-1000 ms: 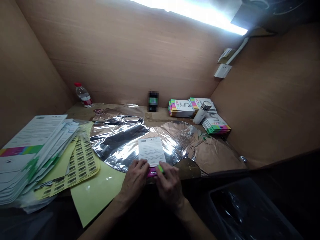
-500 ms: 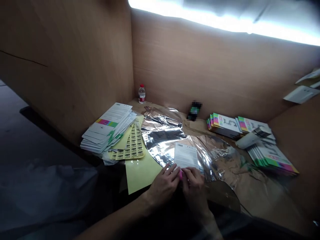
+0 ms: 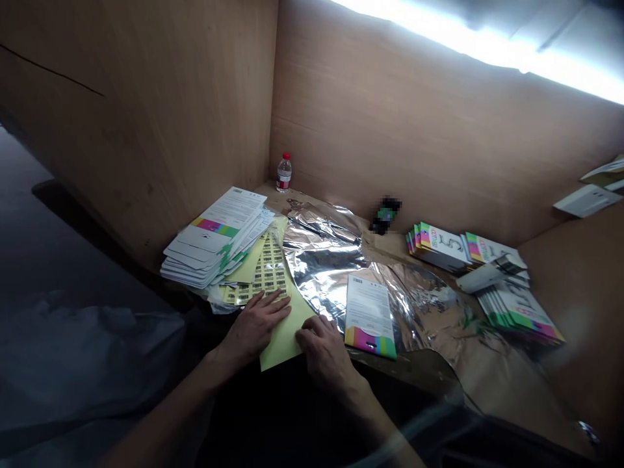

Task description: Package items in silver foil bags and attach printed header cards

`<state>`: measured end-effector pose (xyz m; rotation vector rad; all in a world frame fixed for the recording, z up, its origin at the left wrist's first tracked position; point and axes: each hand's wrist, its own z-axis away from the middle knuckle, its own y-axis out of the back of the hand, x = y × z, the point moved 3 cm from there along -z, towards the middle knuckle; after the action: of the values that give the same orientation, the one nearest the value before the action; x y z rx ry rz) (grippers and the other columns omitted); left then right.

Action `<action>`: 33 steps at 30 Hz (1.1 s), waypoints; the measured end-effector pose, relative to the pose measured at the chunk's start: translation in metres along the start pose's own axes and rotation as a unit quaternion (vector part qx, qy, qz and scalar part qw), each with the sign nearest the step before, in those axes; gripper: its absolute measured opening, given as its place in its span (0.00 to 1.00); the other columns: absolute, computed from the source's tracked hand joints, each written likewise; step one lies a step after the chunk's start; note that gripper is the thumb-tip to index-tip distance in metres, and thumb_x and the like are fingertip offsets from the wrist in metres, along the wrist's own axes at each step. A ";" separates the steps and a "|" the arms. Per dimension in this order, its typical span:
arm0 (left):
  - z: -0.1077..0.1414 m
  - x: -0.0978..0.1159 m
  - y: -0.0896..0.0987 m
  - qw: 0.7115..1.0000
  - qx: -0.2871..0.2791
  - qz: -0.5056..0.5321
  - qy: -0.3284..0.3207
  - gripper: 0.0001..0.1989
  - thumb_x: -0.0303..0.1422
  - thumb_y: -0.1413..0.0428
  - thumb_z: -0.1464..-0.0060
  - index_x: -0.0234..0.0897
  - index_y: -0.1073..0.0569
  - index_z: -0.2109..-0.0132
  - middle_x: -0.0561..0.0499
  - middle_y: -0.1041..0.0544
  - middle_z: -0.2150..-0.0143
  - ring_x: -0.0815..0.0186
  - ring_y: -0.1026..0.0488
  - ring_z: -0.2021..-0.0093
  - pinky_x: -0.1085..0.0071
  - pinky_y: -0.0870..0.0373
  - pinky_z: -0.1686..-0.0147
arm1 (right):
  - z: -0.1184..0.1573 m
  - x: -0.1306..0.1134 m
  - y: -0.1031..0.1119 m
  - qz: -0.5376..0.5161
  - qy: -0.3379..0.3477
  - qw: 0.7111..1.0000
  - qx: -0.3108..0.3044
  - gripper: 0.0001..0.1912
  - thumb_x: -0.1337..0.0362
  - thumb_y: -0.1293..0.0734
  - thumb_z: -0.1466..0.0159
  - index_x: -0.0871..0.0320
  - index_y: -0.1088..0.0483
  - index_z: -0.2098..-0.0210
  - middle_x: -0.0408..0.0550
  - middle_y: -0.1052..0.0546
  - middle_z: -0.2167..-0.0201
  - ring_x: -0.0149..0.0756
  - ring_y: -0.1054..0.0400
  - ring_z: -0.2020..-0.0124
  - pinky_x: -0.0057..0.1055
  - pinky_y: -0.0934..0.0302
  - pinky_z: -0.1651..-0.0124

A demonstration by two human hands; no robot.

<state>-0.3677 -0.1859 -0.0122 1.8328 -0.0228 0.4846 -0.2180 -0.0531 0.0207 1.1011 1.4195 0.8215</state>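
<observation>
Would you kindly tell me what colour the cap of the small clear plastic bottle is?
The cap is red; it shows best in the head view.

Left fingers (image 3: 277, 306) and right fingers (image 3: 311, 333) overlap a yellow sheet (image 3: 283, 343).

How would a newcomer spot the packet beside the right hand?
Find the big shiny silver foil. At its near edge, just right of the right hand, lies a white packet with a rainbow-coloured near end. Unlike the left stack and right stacks, it lies alone.

One bottle (image 3: 284, 175); one flask (image 3: 480, 275); one loose packet (image 3: 369, 309); three stacks (image 3: 441, 244) (image 3: 480, 246) (image 3: 529, 315) at right
</observation>
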 end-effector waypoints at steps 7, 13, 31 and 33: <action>0.001 0.000 -0.003 1.000 0.010 0.024 0.004 0.31 0.16 0.52 0.43 0.43 0.26 0.37 0.51 0.31 0.30 0.54 0.42 0.27 0.47 0.50 0.30 | -0.015 0.007 0.002 0.015 -0.032 0.999 -0.007 0.10 0.73 0.38 0.31 0.54 0.27 0.58 0.47 0.26 0.58 0.38 0.33 0.58 0.33 0.40 0.55; 0.000 0.001 -0.001 0.999 0.001 0.024 0.025 0.31 0.16 0.51 0.43 0.44 0.25 0.38 0.51 0.30 0.30 0.55 0.41 0.27 0.49 0.50 0.29 | -0.021 0.002 0.001 0.034 0.009 0.999 -0.019 0.06 0.70 0.40 0.30 0.56 0.33 0.61 0.50 0.27 0.59 0.43 0.35 0.58 0.38 0.41 0.54; -0.040 0.064 -0.013 0.990 0.077 -0.045 -0.107 0.27 0.18 0.53 0.44 0.41 0.21 0.44 0.50 0.26 0.34 0.48 0.35 0.31 0.46 0.46 0.33 | 0.069 0.136 0.064 -0.275 -0.326 0.898 0.111 0.07 0.60 0.32 0.39 0.57 0.27 0.67 0.44 0.22 0.69 0.36 0.27 0.66 0.30 0.35 0.63; -0.052 0.087 -0.021 0.990 0.044 -0.012 -0.132 0.30 0.16 0.53 0.44 0.42 0.24 0.39 0.52 0.28 0.32 0.52 0.36 0.30 0.49 0.45 0.33 | 0.067 0.134 0.060 -0.252 -0.341 0.899 0.107 0.06 0.61 0.32 0.39 0.57 0.27 0.68 0.45 0.21 0.70 0.37 0.27 0.68 0.30 0.36 0.64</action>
<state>-0.2992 -0.1119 0.0102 1.9717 -0.1609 0.2264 -0.1359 0.0859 0.0209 0.9760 1.1110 -0.1093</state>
